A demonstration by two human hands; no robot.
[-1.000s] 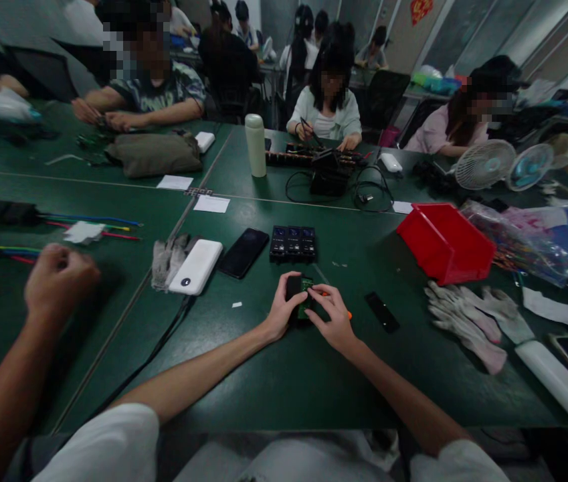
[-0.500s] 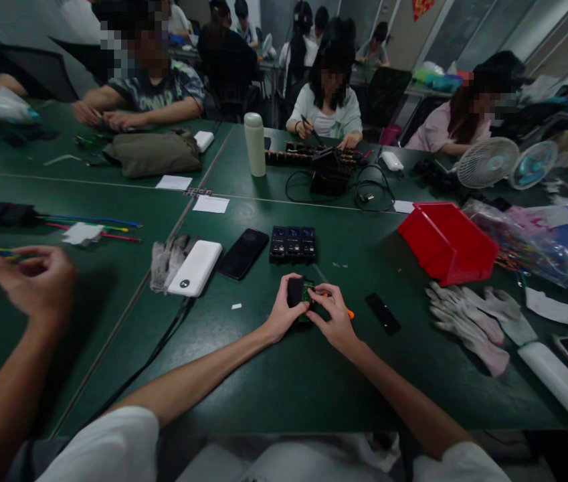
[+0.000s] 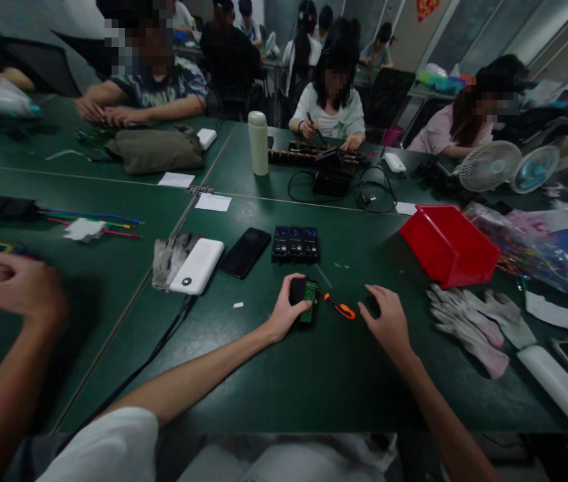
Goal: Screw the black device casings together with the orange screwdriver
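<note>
My left hand (image 3: 288,306) is closed around a small black device (image 3: 298,289) with a green circuit board (image 3: 308,301) exposed on its right side. A tool with orange handles (image 3: 340,308), its kind too small to tell, lies just right of the board. Farther right, my right hand (image 3: 388,318) is low over the table with thumb and fingers apart. I see nothing held in it; the spot beneath it is hidden. Past my left hand stands a row of three black modules (image 3: 295,244) with small screens.
Left are a black phone (image 3: 245,252), a white power bank (image 3: 197,266) with a cable, and grey gloves (image 3: 166,264). Right are a red bin (image 3: 449,248), more gloves (image 3: 464,321) and a long white object (image 3: 562,391). A neighbour's hand (image 3: 17,288) works at far left.
My right hand has left the circuit board and moved right, over where a flat black piece lay; that piece no longer shows. The orange handles are now uncovered. My left hand keeps its hold.
</note>
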